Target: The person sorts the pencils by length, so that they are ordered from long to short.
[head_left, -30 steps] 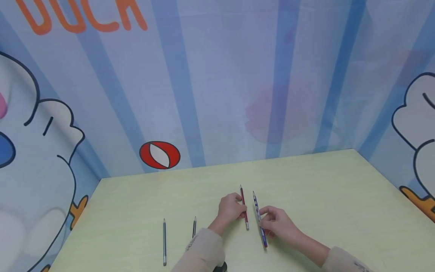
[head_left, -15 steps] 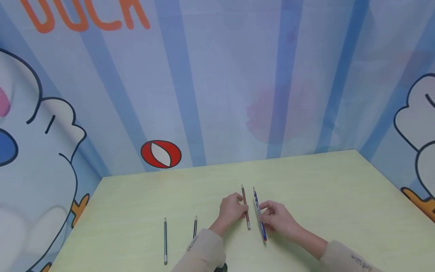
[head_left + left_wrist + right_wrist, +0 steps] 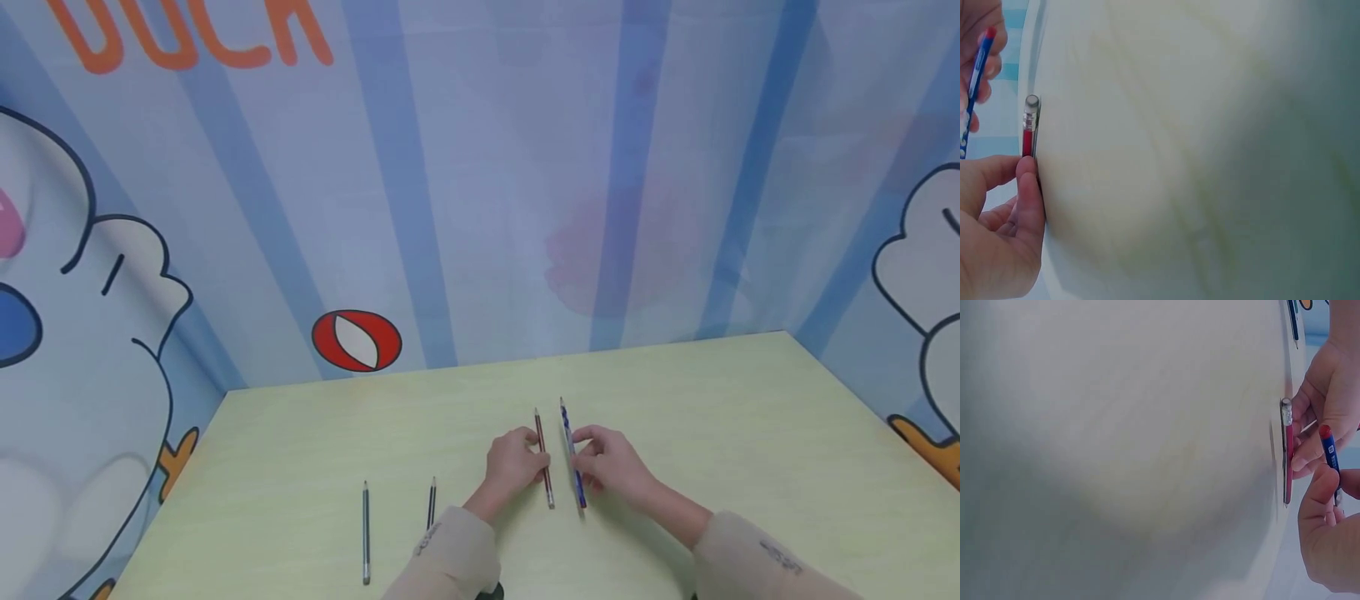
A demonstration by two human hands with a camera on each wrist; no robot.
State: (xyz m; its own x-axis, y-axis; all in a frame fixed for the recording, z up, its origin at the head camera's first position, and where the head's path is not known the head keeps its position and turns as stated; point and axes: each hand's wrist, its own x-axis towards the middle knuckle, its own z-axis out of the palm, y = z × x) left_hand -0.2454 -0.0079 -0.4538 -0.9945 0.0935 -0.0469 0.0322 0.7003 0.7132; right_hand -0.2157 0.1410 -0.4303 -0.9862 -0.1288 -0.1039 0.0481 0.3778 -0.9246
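In the head view my left hand (image 3: 513,462) pinches a red pencil (image 3: 548,485) between thumb and fingers, low over the table. Its silver ferrule and pale eraser end point toward me, as the left wrist view of this red pencil (image 3: 1027,141) shows. Just to the right, my right hand (image 3: 617,463) pinches a blue-and-white patterned pencil (image 3: 567,429), sharpened tip facing away. The red end cap of the patterned pencil (image 3: 1331,450) shows in the right wrist view. Both pencils lie nearly parallel, a small gap between them.
A grey-green pencil (image 3: 366,533) lies on the pale table (image 3: 285,467) at the left. Nearer my left sleeve is a dark pencil (image 3: 431,502), its lower part hidden by the sleeve. A printed blue striped backdrop (image 3: 495,183) rises behind the table.
My right hand has slid the patterned pencil away from me, so its tip now reaches slightly beyond the red pencil's tip. The left hand and red pencil have hardly moved.
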